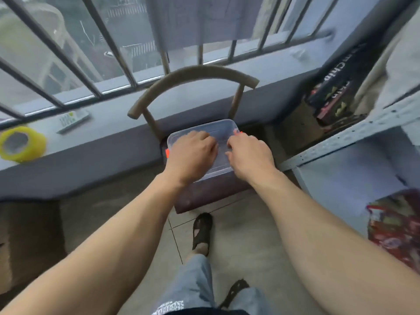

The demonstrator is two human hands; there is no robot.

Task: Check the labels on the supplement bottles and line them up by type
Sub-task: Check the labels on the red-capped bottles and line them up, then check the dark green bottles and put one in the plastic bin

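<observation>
Both hands on the clear lidded box [205, 133], which sits on the chair seat [204, 196]. Left hand [193, 153] and right hand [248, 153] have fingers curled onto the lid; actual hold can't tell. Orange latches just outside each hand. Bottles not visible.

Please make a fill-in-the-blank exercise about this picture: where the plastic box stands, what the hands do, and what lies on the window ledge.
1. The clear plastic box stands on the seat of a ____.
2. The left hand and the right hand both rest on the box's ____.
3. The clips on the box are ____ in colour.
4. On the ledge, the roll of tape is ____.

Missing words: chair; lid; orange; yellow
</observation>
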